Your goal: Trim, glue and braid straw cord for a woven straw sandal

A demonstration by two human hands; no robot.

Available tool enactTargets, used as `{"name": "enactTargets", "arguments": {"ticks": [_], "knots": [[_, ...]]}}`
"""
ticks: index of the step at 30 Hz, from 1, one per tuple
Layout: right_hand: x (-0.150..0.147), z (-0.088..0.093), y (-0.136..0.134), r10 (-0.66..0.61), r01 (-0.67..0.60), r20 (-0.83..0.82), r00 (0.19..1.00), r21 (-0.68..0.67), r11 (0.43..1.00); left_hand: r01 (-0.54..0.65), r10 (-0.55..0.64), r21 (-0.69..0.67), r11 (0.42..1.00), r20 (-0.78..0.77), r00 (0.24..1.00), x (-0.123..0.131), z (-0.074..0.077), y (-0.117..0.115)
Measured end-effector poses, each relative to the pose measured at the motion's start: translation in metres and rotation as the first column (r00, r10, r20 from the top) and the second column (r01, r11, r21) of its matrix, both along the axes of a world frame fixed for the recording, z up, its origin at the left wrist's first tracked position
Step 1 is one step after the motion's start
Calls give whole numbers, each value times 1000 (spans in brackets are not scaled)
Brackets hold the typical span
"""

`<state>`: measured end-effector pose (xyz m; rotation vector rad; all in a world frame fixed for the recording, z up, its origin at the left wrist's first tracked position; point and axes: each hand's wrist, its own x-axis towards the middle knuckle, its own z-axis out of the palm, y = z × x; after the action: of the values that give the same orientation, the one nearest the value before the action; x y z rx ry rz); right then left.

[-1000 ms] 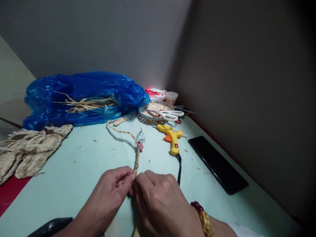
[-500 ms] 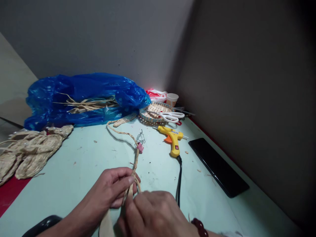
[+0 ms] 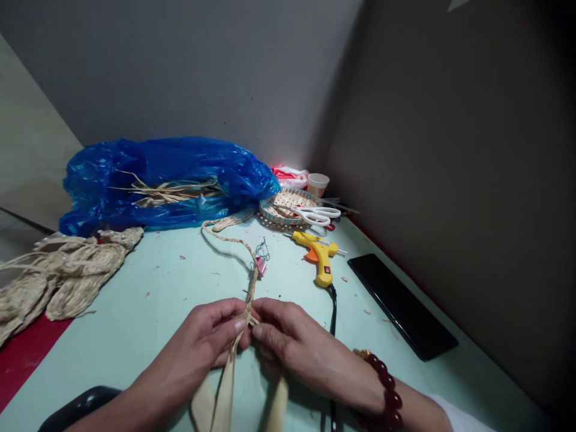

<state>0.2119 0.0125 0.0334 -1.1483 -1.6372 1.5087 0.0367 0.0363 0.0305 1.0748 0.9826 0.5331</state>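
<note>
A straw braid [image 3: 253, 287] runs from the far side of the table down to both of my hands. My left hand [image 3: 213, 333] pinches the braid's near end between thumb and fingers. Close against it on the right, my right hand [image 3: 288, 336] is closed on a strand of the same straw. Wide, flat straw strands [image 3: 225, 390] hang loose from the fingers toward me. Farther up the braid, a pink binder clip [image 3: 261, 266] sits at its side, with a tangle of thin wire [image 3: 263, 247] beside it.
A blue plastic bag [image 3: 180, 156] with straw lies at the back; woven straw pieces [image 3: 85, 270] rest at left. White scissors [image 3: 315, 215] lie on a woven basket [image 3: 274, 207]. A yellow glue gun [image 3: 322, 258], its black cord [image 3: 333, 324] and a black phone [image 3: 402, 306] are at right.
My right hand has moved up and away from me, from below the left hand to beside it at the braid. The straw strands now hang spread apart. The view has shifted slightly.
</note>
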Motion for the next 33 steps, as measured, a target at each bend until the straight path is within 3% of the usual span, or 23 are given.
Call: {"name": "enactTargets", "arguments": {"ticks": [7, 10, 13, 16, 19, 23, 29, 33], "knots": [[4, 10, 2, -121, 84, 239, 963, 163, 983, -92, 94, 71, 993, -26, 995, 0, 1, -6], [1, 3, 1, -149, 123, 186, 971, 145, 982, -67, 69, 72, 995, -28, 997, 1, 2, -7], [-3, -6, 0, -174, 171, 49, 984, 55, 984, -20, 42, 157, 987, -139, 989, 1, 5, -7], [-6, -7, 0, -194, 191, -76, 978, -45, 980, 101, 23, 361, 927, -323, 946, 0, 10, -8], [-8, -2, -2, -254, 251, -51, 966, -65, 966, 223, 22, 469, 854, -462, 887, -3, 14, -8], [-10, 5, -4, -295, 293, 48, 954, 36, 955, 222, 33, 447, 867, -495, 868, -5, 16, -4], [-10, 2, -5, -327, 256, 225, 918, 293, 921, 168, 59, 383, 908, -515, 855, -2, 14, -2], [-9, 1, -6, -334, 219, 286, 898, 367, 904, 120, 58, 335, 935, -475, 878, 2, 17, -6]]}}
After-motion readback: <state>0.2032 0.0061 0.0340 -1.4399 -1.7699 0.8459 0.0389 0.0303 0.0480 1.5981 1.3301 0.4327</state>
